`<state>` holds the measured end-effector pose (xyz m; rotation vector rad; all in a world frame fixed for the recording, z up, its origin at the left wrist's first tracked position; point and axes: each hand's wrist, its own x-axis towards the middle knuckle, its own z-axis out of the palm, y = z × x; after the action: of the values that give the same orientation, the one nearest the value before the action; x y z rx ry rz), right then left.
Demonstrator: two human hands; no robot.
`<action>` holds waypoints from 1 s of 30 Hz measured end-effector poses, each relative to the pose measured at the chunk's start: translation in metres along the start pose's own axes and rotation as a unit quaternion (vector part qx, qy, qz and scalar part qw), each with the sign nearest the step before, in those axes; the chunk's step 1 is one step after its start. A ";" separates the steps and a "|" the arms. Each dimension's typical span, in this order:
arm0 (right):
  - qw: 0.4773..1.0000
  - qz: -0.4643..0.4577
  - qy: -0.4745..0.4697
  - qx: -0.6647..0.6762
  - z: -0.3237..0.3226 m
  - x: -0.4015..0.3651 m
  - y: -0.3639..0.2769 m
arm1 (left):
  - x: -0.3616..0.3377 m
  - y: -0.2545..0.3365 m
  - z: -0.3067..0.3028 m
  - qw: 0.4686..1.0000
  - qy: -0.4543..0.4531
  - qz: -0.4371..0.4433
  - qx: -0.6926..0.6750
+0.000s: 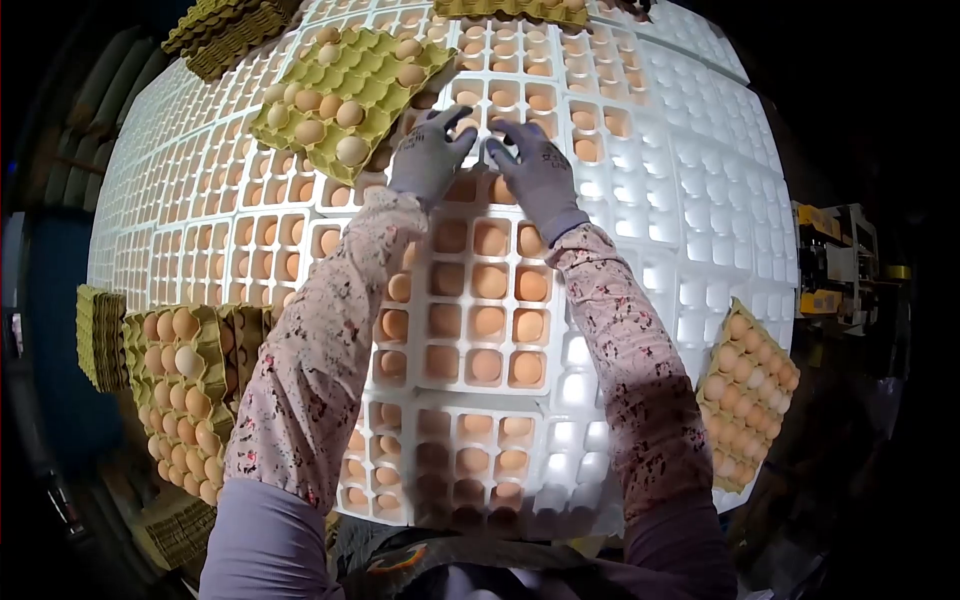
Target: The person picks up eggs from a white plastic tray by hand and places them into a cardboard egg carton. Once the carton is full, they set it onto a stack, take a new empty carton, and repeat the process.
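Note:
Both my hands wear grey-purple gloves and reach over a white foam egg tray. My left hand (430,155) is at the tray's left side, its thumb and fingers apart around an egg in a cell. Opposite it, my right hand (540,178) has its fingers apart and curved down, with no egg visible in them. Brown eggs (489,281) fill the cells of the foam tray (480,390) below my wrists. Left of my left hand, a yellow-green pulp tray (385,70) lies tilted across the foam trays, partly filled with eggs.
Rows of foam trays with eggs spread left; unfilled foam trays (720,160) are on the right. A stack of egg-filled pulp trays (185,400) stands at the left front, another pulp tray (745,390) at the right edge. Stacked pulp trays (225,35) lie at the back left.

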<state>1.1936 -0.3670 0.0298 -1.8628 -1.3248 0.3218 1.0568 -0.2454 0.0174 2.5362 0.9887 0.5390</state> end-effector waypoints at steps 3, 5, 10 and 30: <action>0.997 -0.069 0.039 0.025 0.033 0.026 0.034 | 0.017 0.018 0.013 0.991 0.052 -0.071 -0.095; 0.997 -0.079 0.013 -0.005 0.048 0.030 0.047 | 0.021 0.004 0.033 0.989 0.090 -0.051 -0.102; 0.990 -0.031 0.041 0.131 0.035 0.008 0.045 | -0.059 0.043 -0.005 0.929 0.200 -0.088 -0.299; 0.958 -0.209 -0.187 0.063 0.154 -0.093 -0.325 | -0.333 -0.111 -0.372 0.956 0.126 -0.171 -0.203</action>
<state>0.8424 -0.3377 0.1470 -1.4110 -1.8650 0.5375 0.5926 -0.3300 0.2148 1.9153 1.2269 0.8726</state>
